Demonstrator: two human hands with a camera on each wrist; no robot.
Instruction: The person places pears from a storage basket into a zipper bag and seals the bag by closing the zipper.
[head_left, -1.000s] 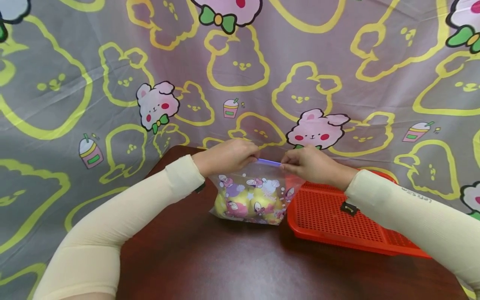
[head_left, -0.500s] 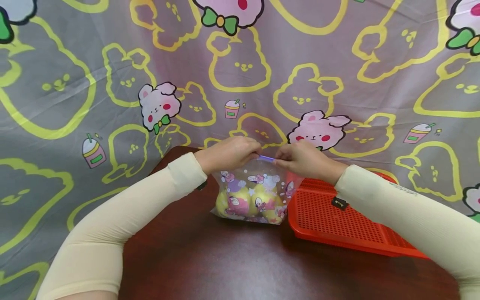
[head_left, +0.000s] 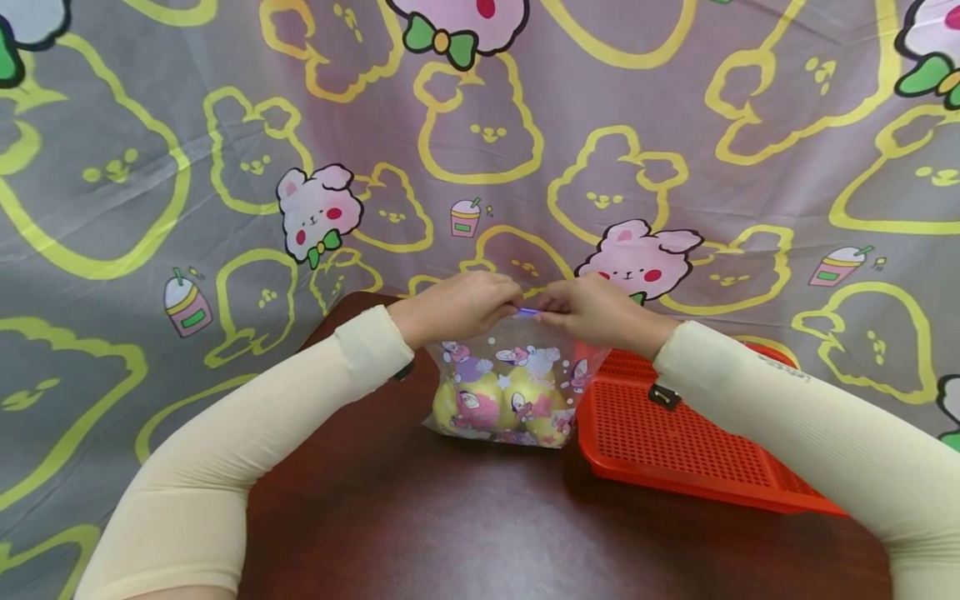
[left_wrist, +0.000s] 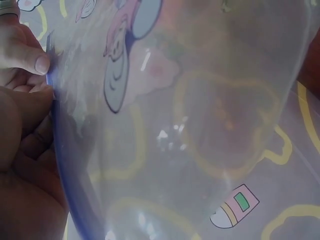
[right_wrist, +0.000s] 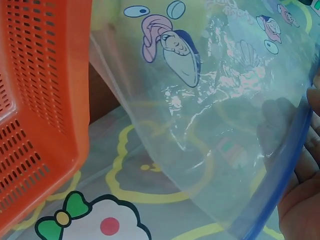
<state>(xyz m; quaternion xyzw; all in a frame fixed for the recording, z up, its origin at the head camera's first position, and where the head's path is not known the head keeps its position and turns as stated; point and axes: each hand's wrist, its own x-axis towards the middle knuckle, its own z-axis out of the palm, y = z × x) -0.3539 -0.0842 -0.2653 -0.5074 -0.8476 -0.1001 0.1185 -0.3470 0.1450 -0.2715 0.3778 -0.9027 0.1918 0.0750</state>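
Note:
A clear zip bag [head_left: 498, 392] with cartoon prints stands upright on the dark table, several round yellow things [head_left: 532, 387] inside it. Its blue-purple zip strip [head_left: 528, 311] runs along the top edge. My left hand [head_left: 465, 307] pinches that strip at its left part. Close beside it, my right hand [head_left: 600, 312] pinches the strip with thumb and fingers, and only a short stretch shows between them. In the left wrist view, both thumbs meet near the blue strip [left_wrist: 62, 170]. The right wrist view has fingers behind the strip [right_wrist: 280, 185].
A red perforated basket [head_left: 675, 429] sits right of the bag, partly under my right forearm. The dark wooden table [head_left: 480, 517] extends toward me. Behind it hangs a grey curtain [head_left: 360, 125] with yellow outlines and rabbit prints.
My right hand has slid left along the zip strip toward my left hand, shortening the visible stretch. The left hand keeps its hold, and the bag has stayed in place.

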